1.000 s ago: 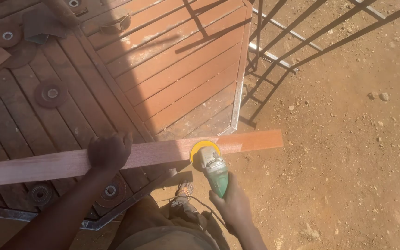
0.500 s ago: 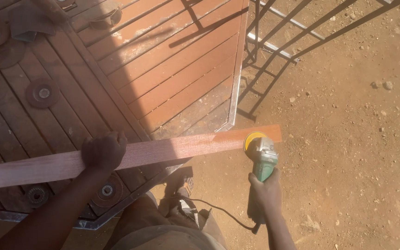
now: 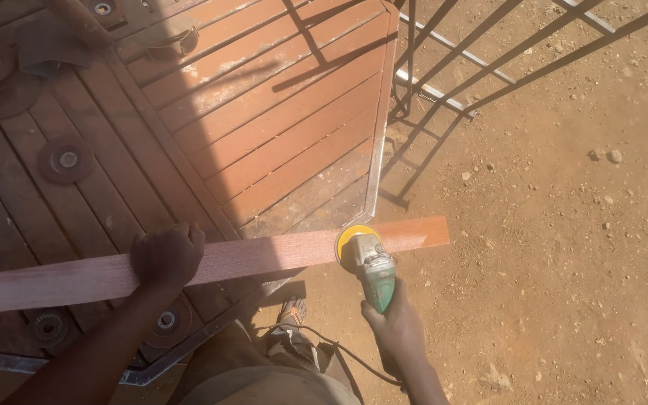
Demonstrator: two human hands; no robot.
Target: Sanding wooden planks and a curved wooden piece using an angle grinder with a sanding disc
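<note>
a long plank (image 3: 264, 259) lies across the near edge of the slatted bench (image 3: 279, 127), its right end jutting out over the dirt ground (image 3: 564, 262). the left hand (image 3: 165, 255) rests on the plank; to its right, the right hand (image 3: 395, 330) holds a grinder (image 3: 369, 266) against the plank. loose discs (image 3: 65, 159) lie on the bench behind the plank.

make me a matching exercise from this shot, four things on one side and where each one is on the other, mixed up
Things:
1. left hand
2. right hand
3. yellow sanding disc
4. loose round discs

Places:
A. lying on the slatted table top
B. against the plank, near its free end over the dirt
C. pressing down on the plank over the table
D. closed around the green grinder body

Pairs: 1-C, 2-D, 3-B, 4-A
</note>
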